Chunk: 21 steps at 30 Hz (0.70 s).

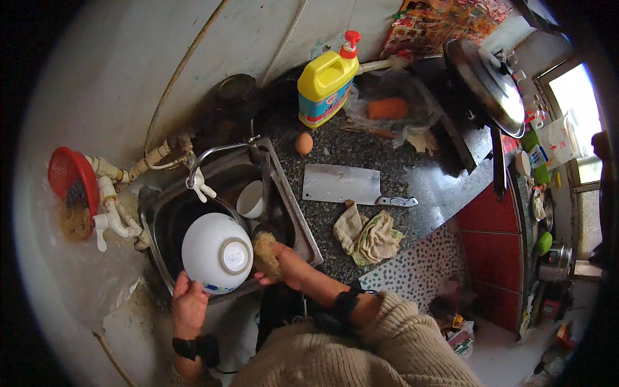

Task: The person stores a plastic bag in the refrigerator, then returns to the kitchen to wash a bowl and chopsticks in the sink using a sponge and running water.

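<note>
Over the near side of the metal sink [293, 206], a white bowl [205, 248] is tipped so that its round foot shows, with blue marks near its rim. My left hand [189, 303] is closed on that rim from below. On the bowl's right, my right hand [282, 264] grips a tan, fibrous loofah scrubber [264, 253], close beside the bowl; whether they touch I cannot tell. Inside the sink, behind the bowl, a white cup [251, 200] lies tilted. The curved tap [216, 151] reaches over the basin from the far edge.
Right of the sink, the speckled counter [425, 187] bears a cleaver [342, 184], a crumpled cloth [367, 235], an egg [304, 143] and a yellow pump jug [327, 84]. Farther right stands a lidded wok [487, 87]. A red basket [72, 177] hangs by pipes at left.
</note>
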### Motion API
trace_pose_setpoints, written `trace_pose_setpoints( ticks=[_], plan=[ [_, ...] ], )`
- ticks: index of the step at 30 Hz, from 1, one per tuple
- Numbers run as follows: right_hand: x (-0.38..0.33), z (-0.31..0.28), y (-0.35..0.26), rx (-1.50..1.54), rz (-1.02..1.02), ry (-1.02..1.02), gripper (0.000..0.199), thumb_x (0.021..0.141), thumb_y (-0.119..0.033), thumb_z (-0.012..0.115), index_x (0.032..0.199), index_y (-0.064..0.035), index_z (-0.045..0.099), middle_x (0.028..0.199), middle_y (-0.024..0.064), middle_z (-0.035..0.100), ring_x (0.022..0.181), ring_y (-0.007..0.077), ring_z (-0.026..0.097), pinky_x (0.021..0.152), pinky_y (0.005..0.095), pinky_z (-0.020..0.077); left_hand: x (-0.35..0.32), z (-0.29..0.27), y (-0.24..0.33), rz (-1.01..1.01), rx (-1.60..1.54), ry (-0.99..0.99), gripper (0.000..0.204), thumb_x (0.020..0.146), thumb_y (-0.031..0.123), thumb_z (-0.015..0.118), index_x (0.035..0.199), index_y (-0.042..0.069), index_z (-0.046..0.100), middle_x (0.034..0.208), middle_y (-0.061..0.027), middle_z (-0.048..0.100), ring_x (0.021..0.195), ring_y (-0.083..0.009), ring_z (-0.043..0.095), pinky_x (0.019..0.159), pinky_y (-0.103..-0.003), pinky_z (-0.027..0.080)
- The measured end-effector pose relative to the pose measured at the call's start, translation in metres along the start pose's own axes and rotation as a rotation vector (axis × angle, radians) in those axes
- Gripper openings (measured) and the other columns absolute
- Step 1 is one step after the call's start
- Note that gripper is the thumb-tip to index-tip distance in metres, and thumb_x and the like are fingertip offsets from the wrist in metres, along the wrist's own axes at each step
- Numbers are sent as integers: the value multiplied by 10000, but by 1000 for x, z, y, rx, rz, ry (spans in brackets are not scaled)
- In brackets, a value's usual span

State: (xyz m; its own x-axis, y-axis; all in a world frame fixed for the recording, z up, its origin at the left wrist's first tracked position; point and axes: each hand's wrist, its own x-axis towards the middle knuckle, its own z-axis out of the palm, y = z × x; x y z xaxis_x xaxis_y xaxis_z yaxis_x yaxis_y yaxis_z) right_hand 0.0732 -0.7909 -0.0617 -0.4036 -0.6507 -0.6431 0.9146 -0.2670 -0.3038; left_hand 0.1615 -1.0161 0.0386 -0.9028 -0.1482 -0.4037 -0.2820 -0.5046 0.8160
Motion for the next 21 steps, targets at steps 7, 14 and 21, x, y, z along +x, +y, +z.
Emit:
trace_pose_setpoints(
  ticks=[7,14,21],
  plan=[
    [-26,-51,-70,346,-319,-110,468,961,-413,411,1288,-84,479,1108,123,594,799,288,643,613,361,564,20,27,-2,2,114,-36,293,901,103,584,1175,23,519,1187,-75,574,1097,-193,530,981,-368,395],
    [-42,-83,-117,501,-509,-102,381,951,-386,458,1199,-115,559,1042,87,622,767,240,626,611,325,541,34,72,-6,24,352,-48,267,906,81,557,1156,-13,553,1082,-26,597,984,-106,525,906,-269,404],
    [-67,-136,-165,470,-613,108,381,935,-377,487,1205,-118,558,1067,89,625,783,254,641,584,332,561,62,130,-10,85,1005,-230,157,891,92,579,1016,6,618,917,-81,639,886,-161,606,799,-281,464]
  ],
)
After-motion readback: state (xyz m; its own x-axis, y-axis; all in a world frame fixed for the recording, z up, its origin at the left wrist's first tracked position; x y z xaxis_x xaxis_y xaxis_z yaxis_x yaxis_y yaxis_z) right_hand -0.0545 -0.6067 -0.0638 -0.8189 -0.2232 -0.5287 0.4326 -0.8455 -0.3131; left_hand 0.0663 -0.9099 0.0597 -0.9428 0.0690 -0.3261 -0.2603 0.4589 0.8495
